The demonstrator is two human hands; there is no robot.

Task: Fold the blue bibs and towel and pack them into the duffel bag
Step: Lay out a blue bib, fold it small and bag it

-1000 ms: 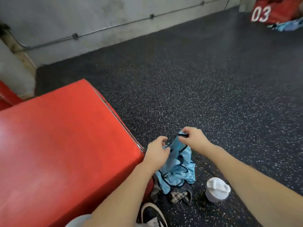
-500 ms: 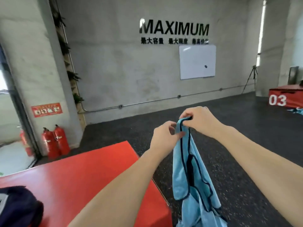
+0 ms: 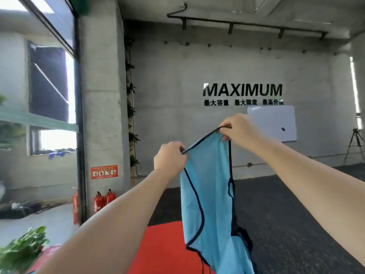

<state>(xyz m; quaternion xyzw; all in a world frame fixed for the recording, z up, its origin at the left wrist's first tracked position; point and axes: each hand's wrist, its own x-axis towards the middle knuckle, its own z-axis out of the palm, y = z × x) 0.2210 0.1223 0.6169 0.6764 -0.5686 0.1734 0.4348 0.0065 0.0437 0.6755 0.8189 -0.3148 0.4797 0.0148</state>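
Item: light-blue mesh training bib with dark piping [image 3: 209,194] — held aloft, hanging full length below both hands, its lower part over the red padded box [image 3: 164,246].

Grip: left hand [image 3: 170,158] pinches one upper corner of the bib; right hand [image 3: 236,127] pinches the other, higher and apart, the top edge taut between them.

Step, as judged: spreading the bib ahead of folding. Next move likely calls for levelling the corners, then laying it flat or halving it. Towel and duffel bag not in view.
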